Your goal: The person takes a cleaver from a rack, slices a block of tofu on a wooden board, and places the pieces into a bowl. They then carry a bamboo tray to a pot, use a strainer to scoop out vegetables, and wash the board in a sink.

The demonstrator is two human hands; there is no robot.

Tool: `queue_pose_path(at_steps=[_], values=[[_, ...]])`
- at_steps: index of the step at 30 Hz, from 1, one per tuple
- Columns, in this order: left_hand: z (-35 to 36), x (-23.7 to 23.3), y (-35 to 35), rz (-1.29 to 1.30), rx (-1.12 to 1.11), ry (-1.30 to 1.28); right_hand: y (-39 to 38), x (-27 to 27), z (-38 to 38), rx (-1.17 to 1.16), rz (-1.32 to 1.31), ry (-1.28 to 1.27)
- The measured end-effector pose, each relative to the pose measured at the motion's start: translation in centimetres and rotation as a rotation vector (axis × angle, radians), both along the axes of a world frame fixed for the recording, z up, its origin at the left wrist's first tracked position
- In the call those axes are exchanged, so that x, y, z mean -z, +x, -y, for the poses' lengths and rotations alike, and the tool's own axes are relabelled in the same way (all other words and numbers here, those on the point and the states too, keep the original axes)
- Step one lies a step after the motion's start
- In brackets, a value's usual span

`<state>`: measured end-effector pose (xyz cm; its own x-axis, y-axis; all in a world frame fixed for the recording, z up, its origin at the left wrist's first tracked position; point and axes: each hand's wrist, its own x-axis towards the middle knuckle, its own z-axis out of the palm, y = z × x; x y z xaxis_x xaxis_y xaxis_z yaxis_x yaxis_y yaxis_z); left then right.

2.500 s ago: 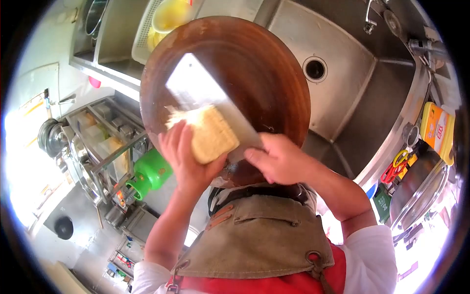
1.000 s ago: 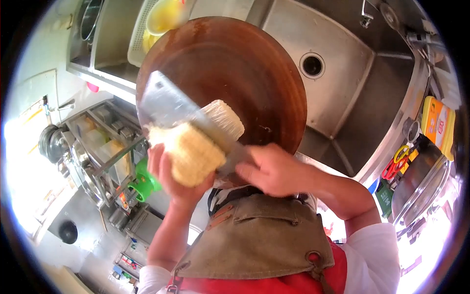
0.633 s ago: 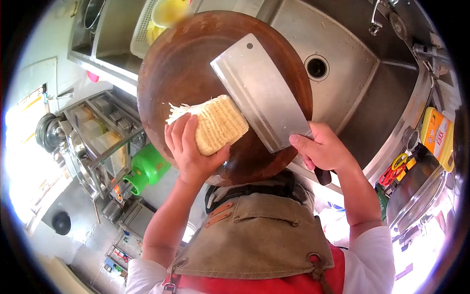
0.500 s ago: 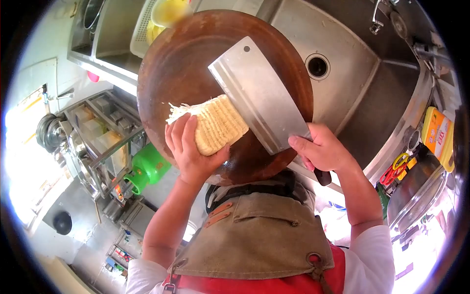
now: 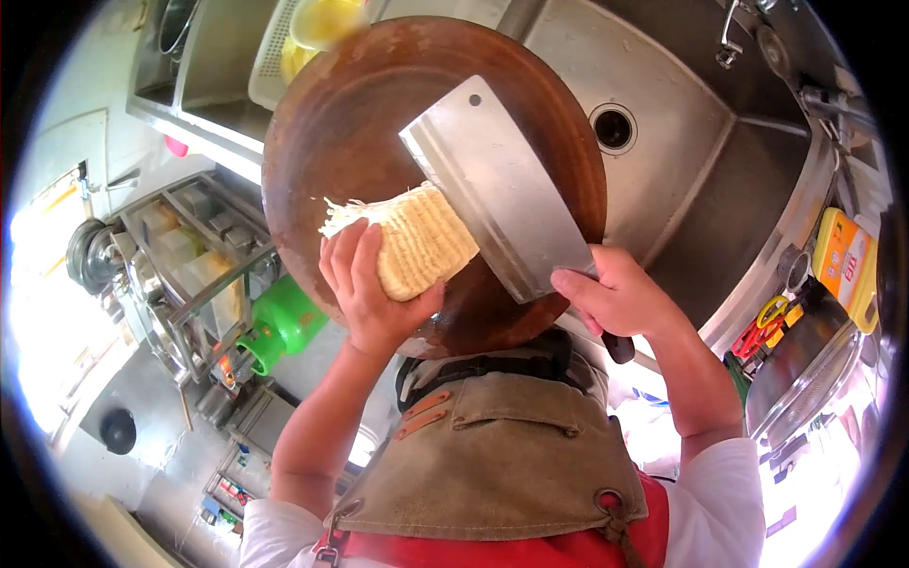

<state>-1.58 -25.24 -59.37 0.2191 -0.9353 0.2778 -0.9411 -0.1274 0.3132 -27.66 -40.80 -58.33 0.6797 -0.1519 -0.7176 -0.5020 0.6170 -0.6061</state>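
A pale yellow, ridged piece of food [image 5: 428,239] with a shredded far edge lies over a round brown board or basin [image 5: 331,123]. My left hand [image 5: 365,289] grips it, fingers on its left side and thumb at the near edge. My right hand [image 5: 615,292] is wrapped round the dark handle of a large metal cleaver [image 5: 502,189], thumb against the blade. The blade slants from upper left to lower right, its left edge beside the right side of the food. Whether the two touch is hard to tell.
Behind and right is a steel sink with a drain [image 5: 614,129] and a tap [image 5: 727,47]. A white basket [image 5: 270,71] and a bowl of yellow pieces [image 5: 327,21] stand at the upper left. A green gas cylinder [image 5: 289,317] is at lower left, scissors [image 5: 757,331] at right.
The cleaver has shifted very slightly left and its near end is a little lower. My left hand keeps its grip on the food. The whole view has moved slightly.
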Motion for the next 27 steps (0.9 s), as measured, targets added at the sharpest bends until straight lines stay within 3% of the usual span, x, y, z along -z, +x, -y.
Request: queue_pose_path(at_steps=[7,10,12,13,16,20,22,23,26,27], values=[[-0.1,0.6,0.2,-0.014,-0.008,-0.051,4.7,-0.9,0.4,-0.118,-0.01,-0.014],[-0.6,0.8,0.3,-0.002,-0.018,-0.032,5.8,-1.6,-0.4,-0.049,0.058,-0.002],[-1.8,0.2,1.1,0.097,0.013,0.101,5.7,-1.8,-2.0,-0.137,0.172,-0.454],[-2.2,-1.0,2.4,-0.053,0.096,0.127,5.5,-2.7,-2.6,-0.165,0.204,-0.429],[-3.4,0.0,0.8,-0.259,-0.001,-0.458,5.1,-4.2,-3.4,-0.168,0.262,-0.375],[-2.5,-1.6,0.8,-0.104,0.005,0.039,4.6,0.1,-4.7,-0.011,0.25,-0.48],[-1.0,-2.4,0.5,-0.07,0.014,0.155,4.6,-0.5,-2.2,-0.017,0.014,-0.008],[-0.5,-2.7,0.4,-0.089,0.0,0.171,4.6,-0.6,-1.4,-0.071,-0.023,0.032],[-0.7,-1.8,0.7,-0.141,-0.031,0.165,4.5,0.2,-3.7,-0.032,0.075,-0.282],[-0.9,-1.4,0.8,-0.165,-0.032,0.152,4.5,0.6,-5.5,-0.02,0.155,-0.589]])
